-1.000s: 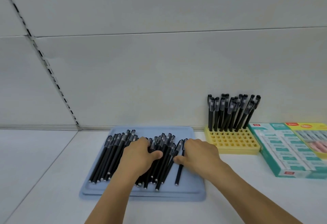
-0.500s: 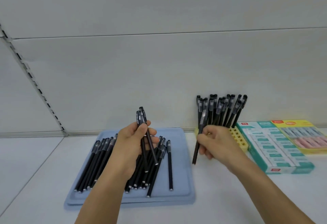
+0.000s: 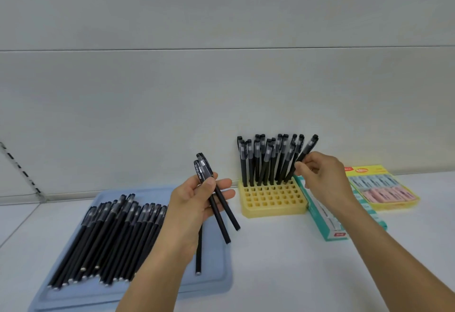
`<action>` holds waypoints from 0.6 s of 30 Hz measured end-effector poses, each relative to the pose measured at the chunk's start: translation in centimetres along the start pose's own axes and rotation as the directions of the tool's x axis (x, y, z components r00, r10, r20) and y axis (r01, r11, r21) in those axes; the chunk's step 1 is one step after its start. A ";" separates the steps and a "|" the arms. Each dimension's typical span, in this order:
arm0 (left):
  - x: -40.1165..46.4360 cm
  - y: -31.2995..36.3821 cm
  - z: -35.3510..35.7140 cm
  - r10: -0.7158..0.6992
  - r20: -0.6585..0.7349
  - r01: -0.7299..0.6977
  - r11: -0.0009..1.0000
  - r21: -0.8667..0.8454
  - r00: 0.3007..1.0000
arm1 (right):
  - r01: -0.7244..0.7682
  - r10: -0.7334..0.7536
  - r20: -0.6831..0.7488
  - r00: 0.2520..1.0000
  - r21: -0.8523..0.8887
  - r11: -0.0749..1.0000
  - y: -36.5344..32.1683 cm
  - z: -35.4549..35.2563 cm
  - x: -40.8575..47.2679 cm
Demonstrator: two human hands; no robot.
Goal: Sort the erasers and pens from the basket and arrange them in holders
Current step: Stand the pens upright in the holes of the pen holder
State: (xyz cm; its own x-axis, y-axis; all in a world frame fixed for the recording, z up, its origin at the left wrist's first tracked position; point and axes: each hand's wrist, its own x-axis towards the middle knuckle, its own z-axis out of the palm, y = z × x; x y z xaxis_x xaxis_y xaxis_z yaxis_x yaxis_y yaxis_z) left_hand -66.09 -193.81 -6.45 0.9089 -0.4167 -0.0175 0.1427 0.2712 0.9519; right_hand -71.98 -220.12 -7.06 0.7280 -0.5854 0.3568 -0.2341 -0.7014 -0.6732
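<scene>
My left hand (image 3: 194, 203) holds two black pens (image 3: 216, 201) upright over the right part of the blue tray (image 3: 216, 284). Several more black pens (image 3: 115, 237) lie in a heap on the tray, and one lies apart (image 3: 198, 252) near my wrist. My right hand (image 3: 322, 176) pinches a single black pen (image 3: 306, 152), tilted, at the back right corner of the yellow grid holder (image 3: 273, 201). Several pens (image 3: 266, 161) stand in the holder's back rows; its front rows are empty holes.
A teal eraser box (image 3: 327, 223) lies right of the holder, partly under my right forearm. A yellow box of blue and pink erasers (image 3: 384, 188) lies beyond it. A white wall stands close behind, and the white shelf runs in front.
My right hand has carried its pen from beside the tray over to the holder's back right corner. My left hand lifted slightly right with its two pens. The camera has shifted.
</scene>
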 end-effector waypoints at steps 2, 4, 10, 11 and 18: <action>-0.1 -0.2 0.1 0.006 0.007 -0.006 1.000 0.010 1.000 | 0.013 -0.013 0.006 1.000 -0.036 0.999 0.3 0.6 0.3; -0.1 -0.4 0.2 0.012 0.008 -0.013 1.000 0.017 1.000 | 0.019 -0.015 0.036 0.999 -0.108 0.994 0.7 1.2 0.6; -0.2 -0.6 0.4 0.024 0.021 -0.025 0.998 0.054 0.999 | -0.071 0.083 0.041 0.996 -0.240 0.968 0.9 2.4 0.6; -0.2 -0.6 0.5 0.028 0.025 -0.030 0.997 0.070 0.999 | -0.093 0.094 -0.007 0.996 -0.233 0.968 0.7 2.2 0.2; 0.2 -1.2 3.1 0.076 0.084 -0.088 0.983 0.159 0.994 | -0.029 -0.125 0.398 0.909 0.360 0.932 -4.8 1.9 -5.3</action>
State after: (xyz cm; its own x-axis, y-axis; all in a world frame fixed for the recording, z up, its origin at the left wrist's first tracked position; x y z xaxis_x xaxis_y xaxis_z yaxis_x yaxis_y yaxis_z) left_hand -67.32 -196.92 -6.67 0.8810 -0.4662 0.0804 -0.0023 0.1657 0.9862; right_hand -73.46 -212.88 -6.89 0.9473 -0.2826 0.1511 -0.0074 -0.4907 -0.8713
